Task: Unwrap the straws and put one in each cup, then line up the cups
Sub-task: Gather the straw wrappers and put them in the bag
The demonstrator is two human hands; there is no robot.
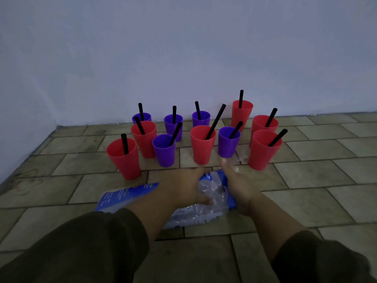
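**Holding the crumpled bag in front of the cups**

Kneeling view, looking down: we see both our arms stretched forward over the tiled floor (318, 176), dark sleeves (98, 242) pushed back from the wrists. Our left hand (183, 186) lies on a clear plastic bag (126, 196) with blue print. Its fingers curve over the crumpled middle and the thumb pinches the film from below. Our right hand (238, 184) rests against the bag's blue right edge, fingers reaching forward and fairly straight. They are blurred, and we cannot tell whether this hand grips the film or only touches it.

Just beyond the fingertips stand the cups, upright on the floor in a loose cluster near the pale wall (183, 58), not in one line. We count six red cups (202, 150) and five purple cups (164, 154). Three purple ones sit at the back left, and the tallest-looking red one stands at the back right. Every cup holds one black straw (216, 121), each leaning on its rim. A scrap of clear wrapper (241, 159) lies between the front cups on the right.
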